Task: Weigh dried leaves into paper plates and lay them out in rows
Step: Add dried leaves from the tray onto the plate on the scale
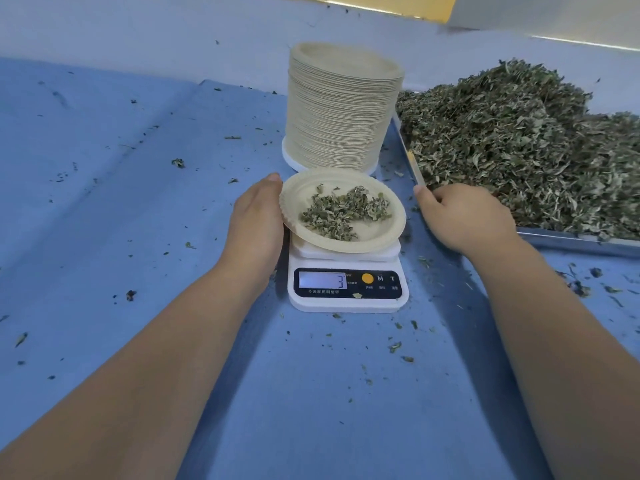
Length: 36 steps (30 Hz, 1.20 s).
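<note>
Head view: left grip (256,216) holds the paper plate (381,233) of dried leaves (343,213) by its left rim, tilted on the scale (346,289) on the blue bench (138,202). Right grip (464,216) is curled at the tray (571,242) corner; can't tell if it holds anything. Plate stack (341,116) is just behind the scale.

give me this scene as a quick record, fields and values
plate: round beige paper plate on the white digital kitchen scale, holding a small pile of dried green leaves
display: 3
left hand: grips the plate's left rim
right hand: curled at the near corner of the metal tray; holding leaves or not, cannot tell
tray: heaped with dried leaves
spare: tall stack of beige paper plates behind the scale
surface: blue cloth, leaf crumbs scattered
</note>
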Tool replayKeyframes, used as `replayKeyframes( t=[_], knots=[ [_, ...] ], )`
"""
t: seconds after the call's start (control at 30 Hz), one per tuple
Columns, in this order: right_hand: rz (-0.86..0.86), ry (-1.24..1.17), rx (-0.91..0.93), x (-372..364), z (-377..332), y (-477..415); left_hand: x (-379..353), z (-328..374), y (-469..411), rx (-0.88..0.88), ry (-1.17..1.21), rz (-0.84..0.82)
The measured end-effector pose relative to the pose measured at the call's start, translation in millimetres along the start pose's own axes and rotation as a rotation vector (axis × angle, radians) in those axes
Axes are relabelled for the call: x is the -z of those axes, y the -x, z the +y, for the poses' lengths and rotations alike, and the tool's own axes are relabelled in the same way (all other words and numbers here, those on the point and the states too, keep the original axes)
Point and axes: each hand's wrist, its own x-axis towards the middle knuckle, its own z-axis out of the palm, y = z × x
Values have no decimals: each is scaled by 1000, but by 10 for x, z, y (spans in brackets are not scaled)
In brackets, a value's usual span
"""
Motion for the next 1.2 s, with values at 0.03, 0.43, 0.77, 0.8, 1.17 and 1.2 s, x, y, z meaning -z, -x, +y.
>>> replayKeyframes(
  t=[0.03,0.43,0.77,0.8,1.17,1.2],
  knots=[
    [46,-39,24,4,0,4,-2,-5,-6,6,7,8],
    [-244,141,36,77,-8,-27,29,-36,-62,-5,82,30],
    [-182,112,-82,182,111,-36,38,-39,-57,-3,76,25],
    [-273,113,-98,180,116,-35,39,-34,-54,-2,69,23],
    [147,86,96,168,72,-22,30,-4,6,-9,60,32],
    [102,137,79,161,74,-26,28,-3,9,-12,67,28]
  ],
)
